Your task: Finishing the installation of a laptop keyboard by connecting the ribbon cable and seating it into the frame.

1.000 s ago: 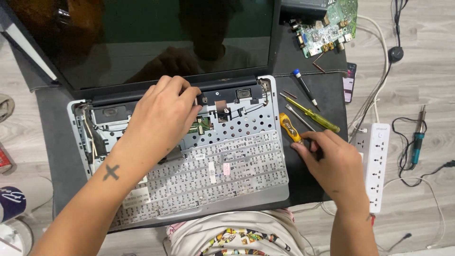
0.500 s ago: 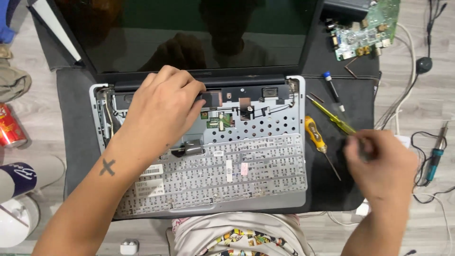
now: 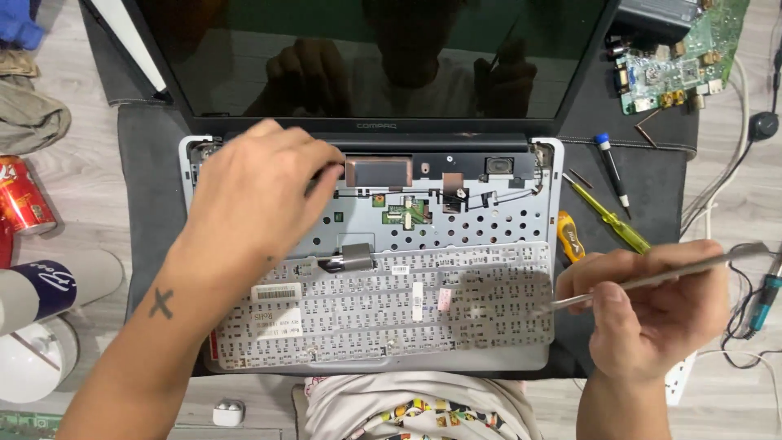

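Observation:
An open laptop [image 3: 533, 358] lies on a dark mat [image 3: 147, 187]. Its keyboard [image 3: 391, 314] is flipped face down over the palm rest, and the grey perforated inner plate [image 3: 456, 228] is bare. My left hand [image 3: 257, 195] rests on the upper left of that plate, fingers curled near the hinge area; whether it grips anything is hidden. My right hand [image 3: 648, 314] holds metal tweezers [image 3: 652, 281], their tip near the keyboard's right edge.
A yellow-handled screwdriver [image 3: 607, 216], a short orange one [image 3: 570, 236] and a blue-tipped one [image 3: 611, 171] lie right of the laptop. A green circuit board [image 3: 680, 57] sits at top right. A red can [image 3: 24, 195] and a white cup [image 3: 32, 367] stand left. Cables run right.
My right hand has lifted the tweezers and brought their tip toward the keyboard's right edge. My left hand stays on the upper left of the plate. The camera view has shifted left.

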